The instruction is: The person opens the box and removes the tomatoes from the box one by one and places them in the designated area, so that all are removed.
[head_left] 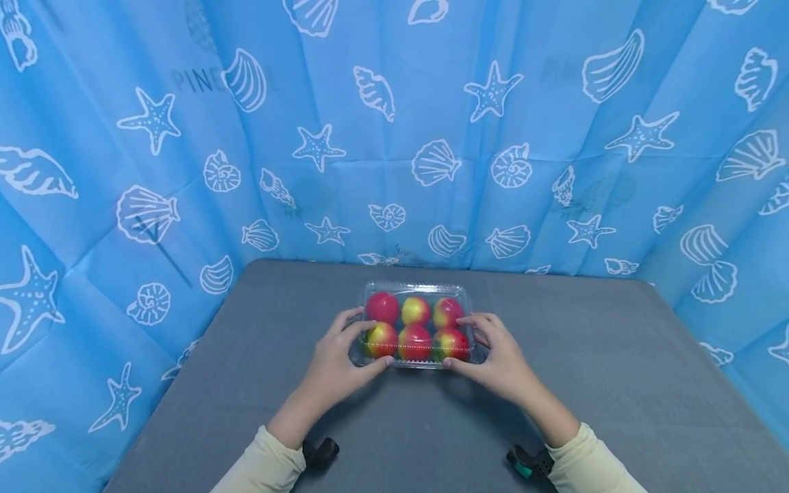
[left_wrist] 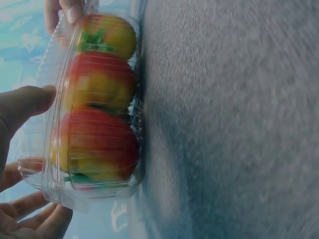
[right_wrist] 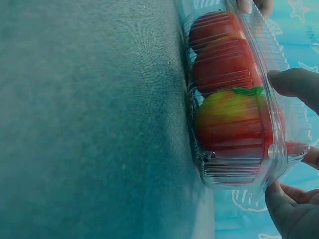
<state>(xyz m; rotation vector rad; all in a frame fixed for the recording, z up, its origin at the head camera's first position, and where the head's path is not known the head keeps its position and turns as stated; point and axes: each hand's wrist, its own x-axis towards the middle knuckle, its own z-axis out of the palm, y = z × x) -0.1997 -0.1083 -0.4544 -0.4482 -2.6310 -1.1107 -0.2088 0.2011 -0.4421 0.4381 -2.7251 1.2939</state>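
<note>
A clear plastic clamshell box (head_left: 417, 286) stands upright on the grey table, or just over it; I cannot tell which. Its lid is down over two rows of red and yellow fruits (head_left: 415, 342), apple-like, some with green leaf bits. At the left end my left hand (head_left: 335, 359) grips the box, thumb on the near rim and fingers around the side. My right hand (head_left: 502, 359) holds the opposite end the same way. Both wrist views show the ribbed box wall (left_wrist: 104, 191) with each thumb (right_wrist: 291, 84) against the rim of the lid.
The grey table (head_left: 592, 356) stretches out on both sides of the box. Behind it and along its sides hangs a blue curtain (head_left: 394, 137) printed with white shells and starfish. Dark bands (head_left: 320, 454) sit at both wrists, beside pale sleeves.
</note>
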